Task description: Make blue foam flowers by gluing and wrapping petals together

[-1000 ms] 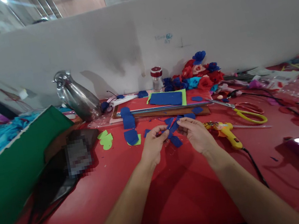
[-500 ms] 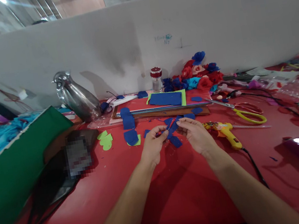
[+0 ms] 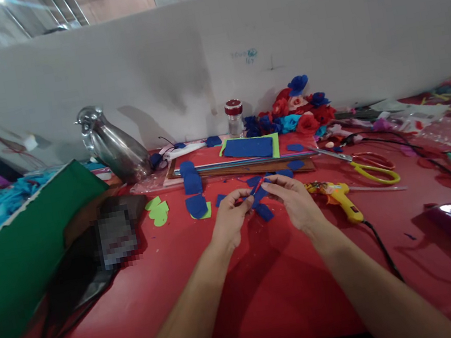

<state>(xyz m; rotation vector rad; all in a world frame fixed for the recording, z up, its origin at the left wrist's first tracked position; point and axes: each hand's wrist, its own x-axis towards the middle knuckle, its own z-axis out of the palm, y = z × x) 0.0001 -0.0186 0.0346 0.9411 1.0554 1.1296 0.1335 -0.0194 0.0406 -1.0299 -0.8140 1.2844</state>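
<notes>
Both hands meet at mid-table over a blue petal-shaped piece [image 3: 258, 193]. My left hand [image 3: 233, 214] is closed, thumb and fingers pinching the petal's left side. My right hand [image 3: 292, 198] pinches its upper right edge between thumb and fingertips. Along the petal lies a thin red stick [image 3: 258, 185]; its lower end is hidden near my left fingers. Just below the hands another blue petal [image 3: 264, 212] rests on the red table [image 3: 177, 292]. More blue cut pieces [image 3: 196, 206] lie to the left, with lime-green cutouts [image 3: 158, 211] beyond them.
A yellow glue gun [image 3: 346, 203] and yellow-and-red-handled scissors [image 3: 375, 170] lie right of my hands. Stacked sheets [image 3: 247, 168], a lidded jar [image 3: 235, 118], fabric-like roses [image 3: 300, 113] and a steel jug [image 3: 118, 146] stand behind. A green box [image 3: 29, 265] occupies the left side.
The whole view has shifted slightly. My right fingertips have moved a little to the left along the blue petal, and the red stick shows more plainly.
</notes>
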